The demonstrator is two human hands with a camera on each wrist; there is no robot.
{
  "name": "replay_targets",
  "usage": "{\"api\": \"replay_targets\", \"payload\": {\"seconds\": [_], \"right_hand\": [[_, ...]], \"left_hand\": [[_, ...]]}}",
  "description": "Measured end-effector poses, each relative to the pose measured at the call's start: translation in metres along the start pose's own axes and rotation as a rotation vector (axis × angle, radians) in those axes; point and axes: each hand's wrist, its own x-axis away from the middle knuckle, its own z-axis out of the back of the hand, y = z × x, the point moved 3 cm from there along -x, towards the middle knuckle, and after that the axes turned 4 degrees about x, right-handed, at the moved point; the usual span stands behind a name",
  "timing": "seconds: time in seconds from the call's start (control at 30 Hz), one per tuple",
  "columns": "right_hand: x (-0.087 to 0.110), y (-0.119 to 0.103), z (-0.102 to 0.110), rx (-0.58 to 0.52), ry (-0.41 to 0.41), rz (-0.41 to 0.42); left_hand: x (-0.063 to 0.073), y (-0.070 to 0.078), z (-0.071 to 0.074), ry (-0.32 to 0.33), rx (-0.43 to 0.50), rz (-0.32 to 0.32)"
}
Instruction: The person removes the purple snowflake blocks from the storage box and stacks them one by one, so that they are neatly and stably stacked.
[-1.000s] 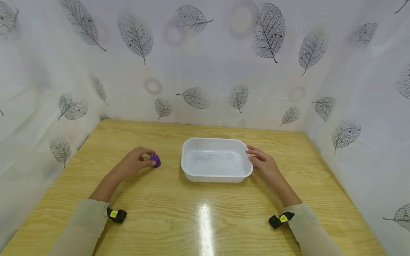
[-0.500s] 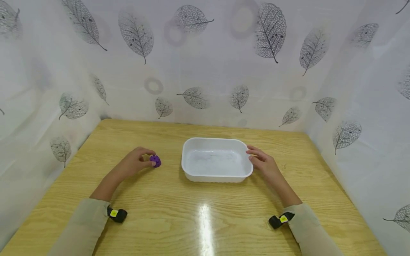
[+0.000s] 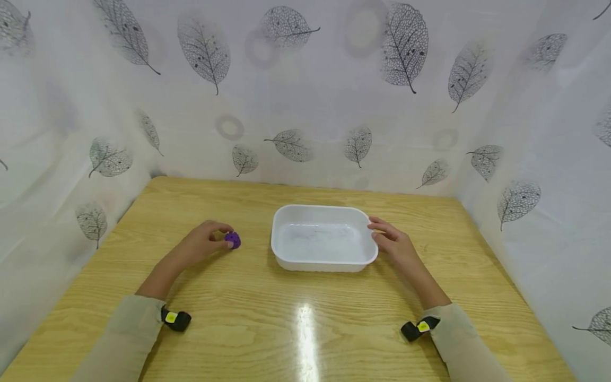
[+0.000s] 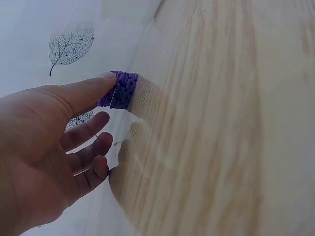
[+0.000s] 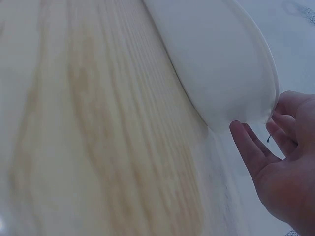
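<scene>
My left hand pinches a small purple piece by its sides, over the table left of the tray. In the left wrist view the purple piece is short and round, its side patterned like little bricks; the thumb lies on it and the other fingers spread loosely below. A white rectangular plastic tray with rounded corners stands upright in the middle. At its right end my right hand holds the rim with thumb and fingers. The right wrist view shows fingertips right at the tray's outer wall.
Both hands work over a light wood-grain table with a bright glare streak in front. A whitish curtain printed with grey leaves encloses its back and sides. Black straps with small devices sit at both wrists.
The view shifts very slightly. Both hands, the purple piece and the tray keep practically the same places; the purple piece appears turned a little in the left fingers.
</scene>
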Motion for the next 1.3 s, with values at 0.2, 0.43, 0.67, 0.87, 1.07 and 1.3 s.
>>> {"api": "replay_targets", "payload": {"seconds": [0.2,0.43,0.67,0.87,1.07,1.3], "right_hand": [[0.0,-0.001,0.0,0.012,-0.001,0.01],[0.001,0.001,0.0,0.009,0.0,0.002],[0.0,0.0,0.001,0.014,0.006,0.011],[0.002,-0.001,0.001,0.027,0.007,0.003],[0.002,0.0,0.001,0.02,0.007,0.001],[-0.004,0.001,0.001,0.048,0.022,0.029]], "left_hand": [[0.001,0.0,0.0,-0.01,0.006,0.02],[0.003,0.0,0.002,-0.006,0.001,0.027],[0.002,0.0,0.003,-0.017,-0.019,0.029],[0.003,0.0,0.001,-0.014,-0.023,0.03],[0.004,-0.001,0.002,-0.021,-0.008,0.037],[0.008,-0.002,0.01,0.051,-0.064,0.029]]}}
